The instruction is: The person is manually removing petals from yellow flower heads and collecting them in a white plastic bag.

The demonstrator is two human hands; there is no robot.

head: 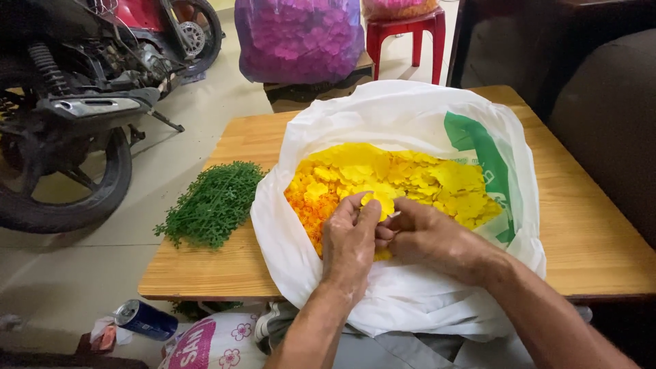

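A large white plastic bag with a green print lies open on a low wooden table. It is full of yellow and orange fabric flower petals. My left hand and my right hand meet at the near rim of the bag. Together they pinch one yellow petal piece between their fingertips, just above the pile. A heap of green plastic stems lies on the table left of the bag, clear of both hands.
A parked motorbike stands on the tiled floor at left. Behind the table are a purple bag of flowers on a box and a red plastic stool. A blue can lies on the floor near left.
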